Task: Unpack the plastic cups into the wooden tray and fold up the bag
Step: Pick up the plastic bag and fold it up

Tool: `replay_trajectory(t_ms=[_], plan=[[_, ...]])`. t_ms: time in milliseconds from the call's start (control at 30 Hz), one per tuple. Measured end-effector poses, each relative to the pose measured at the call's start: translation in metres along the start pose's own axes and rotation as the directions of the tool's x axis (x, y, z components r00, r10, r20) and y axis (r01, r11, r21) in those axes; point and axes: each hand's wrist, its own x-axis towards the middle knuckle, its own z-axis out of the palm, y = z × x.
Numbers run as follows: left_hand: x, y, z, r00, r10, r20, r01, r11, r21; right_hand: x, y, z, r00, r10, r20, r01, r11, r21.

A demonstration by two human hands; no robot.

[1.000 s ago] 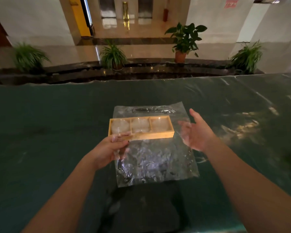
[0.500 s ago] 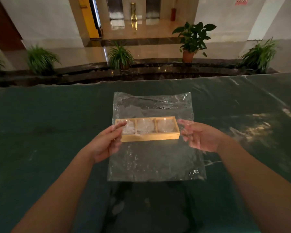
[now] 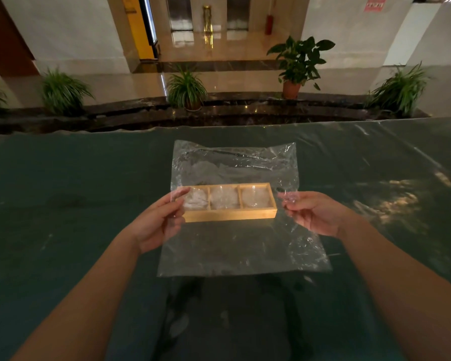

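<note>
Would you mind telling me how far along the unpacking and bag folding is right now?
Done: a plastic cup sits in each compartment of the wooden tray. In hand: the left hand and right hand each pinch a side edge of the clear bag, spread open. Left: no fold shows yet.

Both forearms reach forward, left hand and right hand level, each grip a thumb-and-finger pinch.

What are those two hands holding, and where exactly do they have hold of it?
The clear plastic bag. The left hand pinches its left edge and the right hand its right edge, at either end of the wooden tray.
</note>
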Motion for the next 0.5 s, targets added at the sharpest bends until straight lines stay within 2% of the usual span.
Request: replay_trajectory(t_ms=[100,233,300,400,500], plan=[[0.0,0.005,0.003,1.0,0.006,-0.006,-0.007,1.0,-0.023,-0.002,-0.006,-0.003,0.999,-0.039,-0.008,0.04,0.999,0.025],[0.001,0.01,0.011,0.994,0.041,-0.098,-0.042,0.999,-0.013,0.0,-0.011,-0.004,0.993,-0.117,-0.023,0.118,0.993,0.027],[0.0,0.012,0.013,0.99,0.052,-0.131,-0.058,0.997,-0.045,0.003,-0.012,-0.004,0.993,-0.109,-0.042,0.112,0.991,0.073],[-0.003,0.014,0.012,0.991,0.077,-0.106,-0.073,0.996,0.041,0.0,-0.012,0.001,0.996,-0.087,0.003,0.087,0.996,0.019],[-0.006,0.015,0.01,0.993,0.075,-0.096,-0.064,0.992,0.111,-0.002,-0.01,0.003,0.992,-0.111,-0.057,0.111,0.994,0.008]])
